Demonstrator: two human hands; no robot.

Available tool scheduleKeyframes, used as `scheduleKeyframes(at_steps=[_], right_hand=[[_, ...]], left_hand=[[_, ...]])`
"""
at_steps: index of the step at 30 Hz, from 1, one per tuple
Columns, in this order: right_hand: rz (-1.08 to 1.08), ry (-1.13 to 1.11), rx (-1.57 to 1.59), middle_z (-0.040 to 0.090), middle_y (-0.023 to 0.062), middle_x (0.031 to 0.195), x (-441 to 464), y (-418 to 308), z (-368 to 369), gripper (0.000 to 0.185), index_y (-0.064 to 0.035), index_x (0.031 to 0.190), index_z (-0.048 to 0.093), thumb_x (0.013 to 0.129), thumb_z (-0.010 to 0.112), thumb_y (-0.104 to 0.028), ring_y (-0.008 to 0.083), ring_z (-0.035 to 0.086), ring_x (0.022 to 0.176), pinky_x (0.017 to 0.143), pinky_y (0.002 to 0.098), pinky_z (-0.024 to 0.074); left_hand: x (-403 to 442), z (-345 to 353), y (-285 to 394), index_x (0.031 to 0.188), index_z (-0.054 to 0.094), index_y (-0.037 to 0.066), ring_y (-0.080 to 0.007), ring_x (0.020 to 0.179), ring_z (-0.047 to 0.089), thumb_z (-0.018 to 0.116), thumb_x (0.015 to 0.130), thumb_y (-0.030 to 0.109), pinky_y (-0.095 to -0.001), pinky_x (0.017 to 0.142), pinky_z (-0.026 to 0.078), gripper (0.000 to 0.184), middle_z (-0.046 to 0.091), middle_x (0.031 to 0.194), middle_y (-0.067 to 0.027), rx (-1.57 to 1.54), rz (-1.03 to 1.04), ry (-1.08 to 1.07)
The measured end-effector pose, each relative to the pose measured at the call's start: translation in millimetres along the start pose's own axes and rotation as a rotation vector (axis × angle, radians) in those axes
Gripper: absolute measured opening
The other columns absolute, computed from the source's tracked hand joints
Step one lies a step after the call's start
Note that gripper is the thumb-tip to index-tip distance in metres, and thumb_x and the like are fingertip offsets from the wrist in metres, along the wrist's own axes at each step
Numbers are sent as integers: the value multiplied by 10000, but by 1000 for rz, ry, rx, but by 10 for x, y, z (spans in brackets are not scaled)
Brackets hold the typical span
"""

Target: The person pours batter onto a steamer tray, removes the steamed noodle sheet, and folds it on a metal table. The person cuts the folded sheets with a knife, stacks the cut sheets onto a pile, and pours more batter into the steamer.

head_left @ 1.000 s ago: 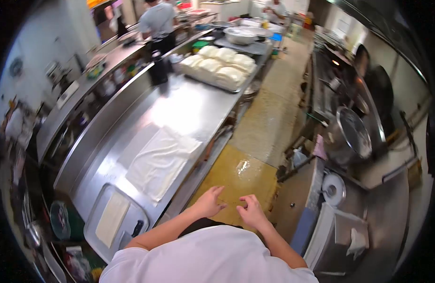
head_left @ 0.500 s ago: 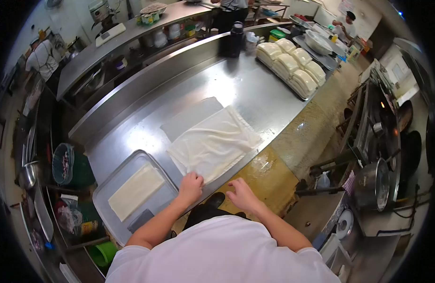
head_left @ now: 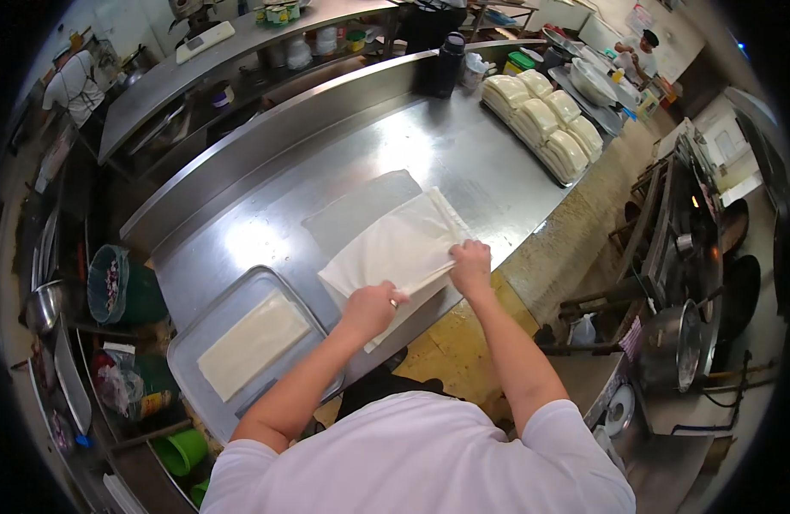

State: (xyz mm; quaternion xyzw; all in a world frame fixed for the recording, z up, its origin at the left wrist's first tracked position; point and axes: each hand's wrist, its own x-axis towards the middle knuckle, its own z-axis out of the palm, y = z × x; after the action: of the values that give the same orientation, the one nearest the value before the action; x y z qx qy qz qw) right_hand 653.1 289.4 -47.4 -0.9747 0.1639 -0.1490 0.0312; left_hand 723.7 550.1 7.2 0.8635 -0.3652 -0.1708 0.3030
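A thin off-white sheet point(head_left: 391, 236) lies over the steel table, partly doubled; I cannot tell whether it is dough or cloth. My left hand point(head_left: 371, 310) is closed on its near edge, with a ring on one finger. At the sheet's near right corner, my right hand point(head_left: 470, 264) pinches the edge between closed fingers. Between the hands the edge is lifted and folded back, with a strip of the same material showing beneath. A greyish flat sheet point(head_left: 352, 212) lies behind it. Left of my left arm, a metal tray point(head_left: 182, 355) bears a folded pale rectangular sheet point(head_left: 254, 343).
Plastic-wrapped white stacks point(head_left: 541, 120) fill a tray at the far right end of the steel table point(head_left: 326, 158). A dark bottle point(head_left: 451, 64) stands by the back wall. Stoves and a large pot point(head_left: 669, 343) are at right, bins point(head_left: 125, 287) at left. Other people work farther off.
My right hand has moved up and right from beside the table to grip the sheet's right corner. My left hand has shifted right; the sheet's near edge is now folded back and its wrinkles are smoother.
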Motion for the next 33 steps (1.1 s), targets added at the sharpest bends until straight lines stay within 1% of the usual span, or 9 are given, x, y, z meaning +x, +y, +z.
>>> scheduleKeyframes(at_steps=[3,7,13,16,21,26,30,31,33], right_hand=[[167,40,-13,605,101,877,-177,334,-101,89,-132,809,731,750,670,-105,305,579,985,926,456,426],[376,94,-35,577,87,916,-705,709,-229,76,-149,770,722,759,669,-95,306,544,1025,941,439,409],[750,95,-75,565,86,989,-1769,1022,-562,72,-140,761,706,792,665,-89,318,522,1051,939,416,403],[938,80,-73,567,86,1005,-2239,1019,-810,82,-125,770,706,787,670,-54,326,517,1069,954,424,400],[1165,136,-146,592,98,1029,-2980,1074,-1155,89,-111,751,705,752,684,-25,336,536,1076,959,445,415],[1202,286,-280,623,129,968,-3814,947,-1408,87,-95,724,700,756,640,-40,362,574,962,846,455,465],[1264,389,-188,621,128,976,-4607,733,-1546,84,-68,748,663,739,634,10,370,554,1011,895,454,445],[1239,440,-181,626,133,961,-4809,613,-1596,91,-63,757,656,736,625,20,373,556,998,884,455,448],[1220,470,-153,637,142,934,-5180,274,-1727,111,-54,774,648,729,607,39,380,563,968,861,457,456]], left_hand=[[-14,162,58,803,731,32,-421,824,695,705,915,438,-537,746,534,422,700,809,-233,161,91,-295],[-190,502,343,850,770,54,-393,797,695,659,939,467,-514,765,535,437,703,807,-231,233,355,-212],[-214,804,960,838,742,44,-345,725,677,581,1002,490,-464,723,520,502,698,768,-165,-170,188,-1087],[-370,1197,1114,884,731,38,-300,683,655,570,1004,541,-428,697,510,542,666,719,-148,-305,270,-1212],[-814,1812,1381,1069,711,12,-156,895,637,643,1019,396,-354,797,532,394,676,952,-24,-675,-60,-1641],[-1112,1744,1743,1111,689,25,-143,918,593,639,1021,367,-349,808,521,357,639,1008,-42,-669,-84,-1753],[-1382,1943,1598,1187,681,-12,-159,1018,624,634,1021,414,-348,866,551,460,665,1095,-32,-629,-65,-1871],[-1437,1883,1613,1142,698,-25,-184,956,655,660,1004,372,-352,854,553,422,700,1014,-73,-555,-31,-1813],[-1371,1651,1720,1140,713,-25,-219,906,673,678,981,313,-345,853,549,375,712,954,-150,223,662,-1497]])
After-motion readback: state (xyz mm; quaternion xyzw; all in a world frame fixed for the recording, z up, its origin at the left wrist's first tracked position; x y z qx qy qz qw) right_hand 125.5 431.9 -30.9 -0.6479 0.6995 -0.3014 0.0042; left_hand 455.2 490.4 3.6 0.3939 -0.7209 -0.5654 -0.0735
